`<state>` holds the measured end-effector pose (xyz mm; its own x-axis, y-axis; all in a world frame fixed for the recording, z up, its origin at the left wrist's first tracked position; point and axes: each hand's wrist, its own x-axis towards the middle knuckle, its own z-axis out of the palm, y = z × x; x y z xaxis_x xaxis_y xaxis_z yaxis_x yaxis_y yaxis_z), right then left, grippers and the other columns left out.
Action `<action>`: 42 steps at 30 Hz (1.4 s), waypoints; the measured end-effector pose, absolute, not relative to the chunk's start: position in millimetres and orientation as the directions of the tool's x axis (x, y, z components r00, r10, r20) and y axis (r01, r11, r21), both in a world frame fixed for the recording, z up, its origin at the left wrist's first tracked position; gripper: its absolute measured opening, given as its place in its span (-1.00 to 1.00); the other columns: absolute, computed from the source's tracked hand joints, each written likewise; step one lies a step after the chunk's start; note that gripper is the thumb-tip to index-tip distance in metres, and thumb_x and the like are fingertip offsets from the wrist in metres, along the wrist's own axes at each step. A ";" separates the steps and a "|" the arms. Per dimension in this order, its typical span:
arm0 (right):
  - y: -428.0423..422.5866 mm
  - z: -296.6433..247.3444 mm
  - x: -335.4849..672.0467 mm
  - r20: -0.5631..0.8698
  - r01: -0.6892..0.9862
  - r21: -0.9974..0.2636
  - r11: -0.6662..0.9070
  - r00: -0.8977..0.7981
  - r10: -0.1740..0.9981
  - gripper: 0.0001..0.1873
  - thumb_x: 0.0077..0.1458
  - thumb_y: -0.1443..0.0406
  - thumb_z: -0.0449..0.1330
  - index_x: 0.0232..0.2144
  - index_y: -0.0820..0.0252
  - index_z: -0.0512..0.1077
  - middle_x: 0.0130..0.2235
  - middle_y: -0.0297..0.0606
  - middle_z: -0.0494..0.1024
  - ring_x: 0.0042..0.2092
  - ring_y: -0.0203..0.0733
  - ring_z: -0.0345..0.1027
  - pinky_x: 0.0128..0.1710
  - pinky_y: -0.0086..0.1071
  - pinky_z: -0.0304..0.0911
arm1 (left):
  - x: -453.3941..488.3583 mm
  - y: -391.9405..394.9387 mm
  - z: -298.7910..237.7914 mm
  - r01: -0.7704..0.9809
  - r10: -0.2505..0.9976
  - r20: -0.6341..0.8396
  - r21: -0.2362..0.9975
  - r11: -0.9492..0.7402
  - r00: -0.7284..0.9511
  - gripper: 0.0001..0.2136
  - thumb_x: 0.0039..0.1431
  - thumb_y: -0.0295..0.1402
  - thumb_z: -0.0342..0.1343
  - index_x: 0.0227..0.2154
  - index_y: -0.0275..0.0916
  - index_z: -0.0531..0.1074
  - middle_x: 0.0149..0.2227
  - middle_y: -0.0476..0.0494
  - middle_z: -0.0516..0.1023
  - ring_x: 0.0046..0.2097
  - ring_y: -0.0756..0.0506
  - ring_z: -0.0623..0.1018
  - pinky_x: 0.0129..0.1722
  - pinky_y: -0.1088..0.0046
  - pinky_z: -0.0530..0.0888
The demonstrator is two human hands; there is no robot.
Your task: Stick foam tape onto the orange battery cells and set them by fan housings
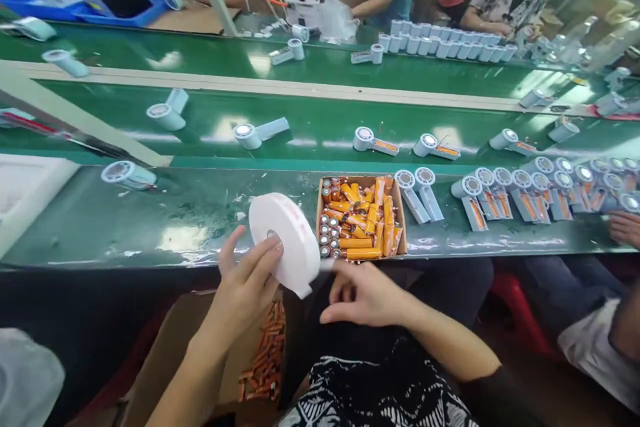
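Note:
My left hand [245, 283] grips a big white roll of tape [287, 240], fingers pressed against its flat side near the core, held over the near edge of the green bench [150, 220]. My right hand [363, 293] is just right of the roll, its fingertips pinched at the roll's lower edge where a loose tape end sticks out. Right behind the roll sits a small cardboard box [403, 217] full of orange batteries [363, 220].
White fan-like devices [417, 190] lie on the bench and on the green conveyor belt [310, 123] beyond; several crowd the right side [545, 190]. A carton of orange batteries [265, 353] sits by my knee. Another person's hand [625, 227] rests at the right; other people work across the belt.

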<state>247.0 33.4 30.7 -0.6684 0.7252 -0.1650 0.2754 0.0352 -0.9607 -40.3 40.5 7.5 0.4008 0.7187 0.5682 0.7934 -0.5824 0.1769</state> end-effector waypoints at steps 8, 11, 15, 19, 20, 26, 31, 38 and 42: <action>11.2 0.9 245.8 -0.181 0.463 -0.796 0.389 -0.796 0.578 -0.81 0.37 0.16 0.31 -0.24 0.13 0.64 -0.38 -0.35 0.69 -0.37 -0.24 0.56 -0.37 -0.44 0.25 | -36.3 32.4 4.8 0.694 0.774 0.584 0.452 -0.560 0.244 -0.52 0.17 -0.34 0.37 0.13 0.02 0.40 -0.04 -0.18 0.53 0.22 -0.39 0.51 0.24 -0.15 0.53; 43.4 36.0 270.6 -0.073 0.518 -0.689 0.508 -0.746 0.662 -0.73 0.37 0.08 0.31 -0.12 0.15 0.61 -0.27 -0.27 0.70 -0.27 -0.19 0.56 -0.27 -0.41 0.31 | -35.2 27.2 -1.2 0.772 0.769 0.624 0.416 -0.480 0.141 -0.47 0.14 -0.34 0.41 0.16 0.03 0.41 -0.07 -0.19 0.48 0.24 -0.42 0.47 0.25 -0.18 0.47; 82.5 70.0 274.1 -0.101 0.802 -0.268 0.533 -0.574 0.813 -0.79 0.44 0.20 0.22 -0.08 0.25 0.55 -0.12 -0.07 0.68 -0.05 0.00 0.55 -0.04 -0.25 0.37 | -24.6 28.8 -3.3 0.801 0.741 0.652 0.354 -0.483 0.159 -0.38 0.16 -0.36 0.38 0.26 0.03 0.34 -0.05 -0.23 0.47 0.25 -0.44 0.43 0.23 -0.19 0.44; 88.6 78.4 259.7 -0.242 0.852 -0.052 0.521 -0.517 0.821 -0.68 0.44 0.12 0.21 0.01 0.28 0.49 -0.03 0.01 0.64 0.01 0.10 0.54 -0.02 -0.18 0.39 | -15.0 32.8 -1.7 0.783 0.728 0.647 0.324 -0.531 0.226 -0.27 0.15 -0.38 0.38 0.33 0.08 0.21 0.00 -0.24 0.49 0.25 -0.44 0.42 0.20 -0.15 0.45; 86.6 78.4 258.3 -0.252 0.856 -0.037 0.516 -0.508 0.824 -0.66 0.45 0.11 0.19 0.04 0.28 0.47 -0.05 0.02 0.64 0.00 0.11 0.54 -0.02 -0.16 0.39 | -14.1 32.9 -1.1 0.781 0.728 0.641 0.317 -0.538 0.242 -0.25 0.14 -0.38 0.38 0.34 0.09 0.19 0.01 -0.23 0.49 0.24 -0.43 0.43 0.20 -0.14 0.46; 76.1 73.0 266.0 -0.192 0.874 -0.021 0.485 -0.479 0.856 -0.71 0.48 0.15 0.11 -0.01 0.26 0.47 -0.08 -0.02 0.61 -0.01 0.08 0.50 -0.03 -0.16 0.37 | -15.5 29.7 -1.8 0.758 0.711 0.646 0.307 -0.576 0.278 -0.23 0.11 -0.46 0.38 0.34 0.03 0.21 0.03 -0.27 0.52 0.24 -0.43 0.42 0.19 -0.13 0.45; 82.5 68.8 252.1 -0.148 0.828 -0.050 0.558 -0.559 0.816 -0.68 0.48 0.13 0.11 -0.04 0.25 0.54 -0.01 -0.04 0.55 0.04 0.05 0.43 -0.05 -0.18 0.35 | -11.3 30.2 -3.4 0.730 0.698 0.658 0.326 -0.601 0.281 -0.32 0.15 -0.48 0.35 0.31 -0.06 0.28 0.02 -0.29 0.54 0.23 -0.41 0.42 0.20 -0.09 0.43; 110.9 72.0 259.1 -0.206 0.747 -0.218 0.628 -0.664 0.719 -0.76 0.32 0.18 0.32 -0.13 0.26 0.60 -0.03 -0.05 0.55 0.04 0.04 0.43 -0.03 -0.20 0.29 | -6.8 30.2 3.2 0.716 0.700 0.647 0.331 -0.615 0.302 -0.42 0.20 -0.48 0.33 0.25 -0.10 0.32 0.01 -0.31 0.53 0.23 -0.42 0.40 0.18 -0.09 0.42; 113.0 76.1 296.5 -0.026 0.652 -0.581 0.487 -0.613 0.789 -0.90 0.29 0.29 0.33 -0.19 0.21 0.55 -0.36 -0.32 0.54 -0.30 -0.20 0.41 -0.22 -0.32 0.25 | -11.1 29.7 2.2 0.721 0.706 0.636 0.325 -0.612 0.312 -0.46 0.22 -0.45 0.32 0.22 -0.11 0.32 0.02 -0.32 0.53 0.24 -0.43 0.38 0.17 -0.09 0.42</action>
